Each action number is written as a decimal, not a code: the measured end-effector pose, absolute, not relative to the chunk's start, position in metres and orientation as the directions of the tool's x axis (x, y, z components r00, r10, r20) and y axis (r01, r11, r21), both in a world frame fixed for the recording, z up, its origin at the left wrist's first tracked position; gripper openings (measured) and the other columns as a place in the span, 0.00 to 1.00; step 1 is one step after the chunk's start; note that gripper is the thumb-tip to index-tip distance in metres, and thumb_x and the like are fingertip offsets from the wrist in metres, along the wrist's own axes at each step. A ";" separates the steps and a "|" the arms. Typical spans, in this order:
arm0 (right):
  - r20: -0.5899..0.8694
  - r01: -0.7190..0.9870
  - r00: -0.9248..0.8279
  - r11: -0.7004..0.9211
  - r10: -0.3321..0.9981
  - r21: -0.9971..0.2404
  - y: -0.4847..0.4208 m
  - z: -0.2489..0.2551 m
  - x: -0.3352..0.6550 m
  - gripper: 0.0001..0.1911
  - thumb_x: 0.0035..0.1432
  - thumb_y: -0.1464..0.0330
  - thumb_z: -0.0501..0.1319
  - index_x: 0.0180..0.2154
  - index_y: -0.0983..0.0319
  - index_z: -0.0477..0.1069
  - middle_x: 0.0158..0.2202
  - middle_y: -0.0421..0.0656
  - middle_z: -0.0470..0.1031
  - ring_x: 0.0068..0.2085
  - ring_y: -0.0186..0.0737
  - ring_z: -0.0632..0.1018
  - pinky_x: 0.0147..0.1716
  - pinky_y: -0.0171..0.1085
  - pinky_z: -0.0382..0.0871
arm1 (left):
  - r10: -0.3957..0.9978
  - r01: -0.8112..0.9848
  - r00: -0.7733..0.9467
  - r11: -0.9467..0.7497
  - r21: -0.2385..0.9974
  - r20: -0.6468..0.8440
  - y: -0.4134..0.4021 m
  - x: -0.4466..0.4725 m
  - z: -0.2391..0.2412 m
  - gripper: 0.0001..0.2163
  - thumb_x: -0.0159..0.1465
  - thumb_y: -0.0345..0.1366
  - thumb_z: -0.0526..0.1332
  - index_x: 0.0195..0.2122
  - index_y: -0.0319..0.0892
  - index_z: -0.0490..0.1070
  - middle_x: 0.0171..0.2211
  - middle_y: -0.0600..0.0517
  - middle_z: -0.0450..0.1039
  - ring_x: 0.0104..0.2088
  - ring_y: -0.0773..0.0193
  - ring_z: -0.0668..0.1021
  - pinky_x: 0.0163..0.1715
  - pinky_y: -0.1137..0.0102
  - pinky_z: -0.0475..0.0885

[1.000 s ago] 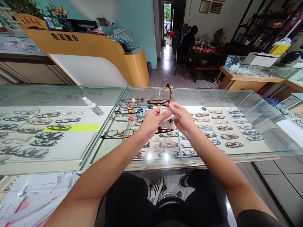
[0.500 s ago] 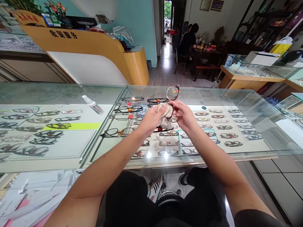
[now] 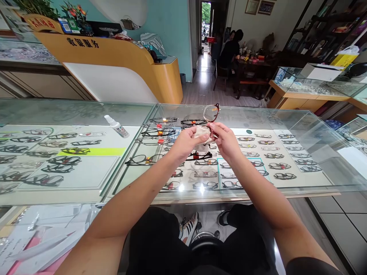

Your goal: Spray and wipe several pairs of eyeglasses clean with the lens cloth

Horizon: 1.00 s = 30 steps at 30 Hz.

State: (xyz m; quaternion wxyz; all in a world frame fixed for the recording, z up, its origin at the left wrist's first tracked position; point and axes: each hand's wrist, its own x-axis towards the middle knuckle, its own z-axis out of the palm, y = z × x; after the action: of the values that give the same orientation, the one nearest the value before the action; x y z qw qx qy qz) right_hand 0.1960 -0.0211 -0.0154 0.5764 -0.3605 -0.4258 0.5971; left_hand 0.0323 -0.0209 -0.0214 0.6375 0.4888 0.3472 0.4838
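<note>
Above the glass counter, my right hand (image 3: 225,139) pinches a pair of eyeglasses (image 3: 218,110) with a dark reddish-brown frame. One round lens rim sticks up past the fingertips, and the other is mostly covered. My left hand (image 3: 185,143) grips a pale cleaning cloth (image 3: 203,137), folded over the covered lens. Both hands meet at the glasses. Under them, several spectacle frames, among them a black pair (image 3: 200,155), lie close by. To the left on the glass, a white spray bottle (image 3: 117,126) lies tilted.
The glass display counter (image 3: 183,196) spans the view, with rows of spectacle frames (image 3: 279,166) in it. Papers and plastic sleeves (image 3: 51,233) are at lower left. Beyond stand a curved cashier desk (image 3: 114,53), another display case (image 3: 312,89) and two seated people (image 3: 232,47).
The cloth now sits bunched differently around the lower lens, and my left fingers have shifted over it. Both hands stay on the glasses. The whole view has moved slightly.
</note>
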 end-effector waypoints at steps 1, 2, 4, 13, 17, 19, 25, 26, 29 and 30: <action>0.075 -0.345 -0.034 0.059 0.997 -0.937 -0.020 -0.016 0.198 0.16 0.52 0.54 0.75 0.36 0.58 0.82 0.30 0.37 0.73 0.32 0.35 0.70 0.34 0.38 0.65 | 0.953 -0.270 0.301 0.062 0.961 0.023 -0.021 0.031 -0.021 0.30 0.50 0.49 0.85 0.48 0.38 0.82 0.41 0.46 0.84 0.37 0.61 0.84 0.34 0.70 0.80; 0.110 -0.295 0.023 0.112 0.994 -0.949 -0.019 -0.016 0.201 0.14 0.54 0.55 0.73 0.37 0.58 0.82 0.30 0.38 0.74 0.33 0.35 0.70 0.35 0.38 0.65 | 0.950 -0.261 0.311 0.071 0.963 0.014 -0.020 0.030 -0.020 0.30 0.51 0.49 0.84 0.49 0.38 0.82 0.42 0.45 0.84 0.38 0.59 0.84 0.34 0.69 0.81; 0.261 -0.124 0.135 0.277 0.956 -0.953 -0.018 -0.015 0.208 0.10 0.60 0.58 0.69 0.40 0.57 0.82 0.32 0.39 0.74 0.34 0.37 0.71 0.37 0.39 0.66 | 0.947 -0.250 0.322 0.082 0.965 0.003 -0.019 0.026 -0.016 0.28 0.53 0.50 0.83 0.48 0.37 0.83 0.43 0.43 0.84 0.39 0.57 0.84 0.33 0.69 0.80; 0.831 0.766 -0.264 0.630 0.489 -0.128 -0.013 -0.015 0.229 0.13 0.74 0.67 0.63 0.50 0.47 0.86 0.33 0.42 0.76 0.37 0.43 0.70 0.40 0.45 0.57 | 0.880 -0.230 0.473 0.157 0.960 -0.030 -0.014 0.010 -0.006 0.21 0.63 0.51 0.77 0.41 0.36 0.83 0.39 0.43 0.83 0.35 0.59 0.83 0.31 0.70 0.75; 0.866 0.816 -0.309 0.578 0.393 0.028 -0.009 -0.017 0.234 0.13 0.75 0.66 0.63 0.51 0.45 0.86 0.31 0.41 0.76 0.36 0.42 0.69 0.40 0.44 0.55 | 0.831 -0.283 0.553 0.255 0.925 -0.059 -0.013 0.006 -0.005 0.19 0.64 0.48 0.77 0.44 0.36 0.84 0.42 0.41 0.84 0.39 0.56 0.84 0.37 0.67 0.79; 0.880 0.839 -0.288 0.543 0.378 0.042 -0.007 -0.016 0.238 0.13 0.76 0.66 0.63 0.50 0.45 0.87 0.31 0.41 0.76 0.36 0.42 0.68 0.41 0.44 0.54 | 0.809 -0.312 0.583 0.307 0.899 -0.074 -0.011 0.003 -0.005 0.17 0.66 0.45 0.75 0.48 0.37 0.84 0.45 0.41 0.85 0.41 0.56 0.85 0.40 0.66 0.80; 0.892 0.884 -0.124 0.456 0.434 -0.099 -0.005 -0.008 0.251 0.13 0.76 0.62 0.61 0.48 0.48 0.87 0.32 0.43 0.74 0.37 0.43 0.67 0.41 0.46 0.54 | 0.859 -0.432 0.499 0.357 0.828 -0.110 0.001 -0.001 -0.011 0.11 0.73 0.37 0.68 0.52 0.38 0.82 0.49 0.42 0.85 0.46 0.55 0.86 0.49 0.64 0.80; 0.893 0.882 -0.080 0.449 0.443 -0.144 -0.005 -0.006 0.253 0.14 0.77 0.61 0.61 0.47 0.49 0.87 0.32 0.44 0.74 0.37 0.44 0.68 0.42 0.46 0.55 | 0.880 -0.463 0.461 0.349 0.815 -0.115 0.003 -0.001 -0.012 0.09 0.73 0.36 0.68 0.50 0.38 0.82 0.48 0.42 0.85 0.46 0.56 0.86 0.50 0.64 0.80; 0.883 0.838 0.049 0.462 0.468 -0.292 -0.009 -0.001 0.256 0.15 0.76 0.58 0.59 0.47 0.52 0.86 0.35 0.45 0.76 0.39 0.46 0.71 0.45 0.48 0.59 | 0.932 -0.560 0.331 0.318 0.765 -0.146 0.009 0.001 -0.014 0.05 0.74 0.35 0.66 0.45 0.39 0.81 0.44 0.45 0.85 0.45 0.57 0.85 0.53 0.63 0.80; 0.870 0.807 0.084 0.479 0.486 -0.346 -0.010 0.000 0.257 0.15 0.76 0.58 0.60 0.46 0.53 0.85 0.35 0.45 0.76 0.39 0.47 0.72 0.46 0.49 0.61 | 0.939 -0.580 0.299 0.322 0.748 -0.172 0.010 0.000 -0.014 0.06 0.74 0.36 0.66 0.44 0.40 0.80 0.44 0.45 0.85 0.45 0.57 0.85 0.53 0.61 0.81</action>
State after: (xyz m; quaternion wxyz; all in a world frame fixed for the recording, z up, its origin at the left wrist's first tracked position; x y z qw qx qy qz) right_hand 0.2568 -0.0097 0.0003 0.5504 -0.4891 -0.6607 -0.1457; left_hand 0.0005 0.0102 -0.0135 0.7520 0.2898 0.3090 0.5050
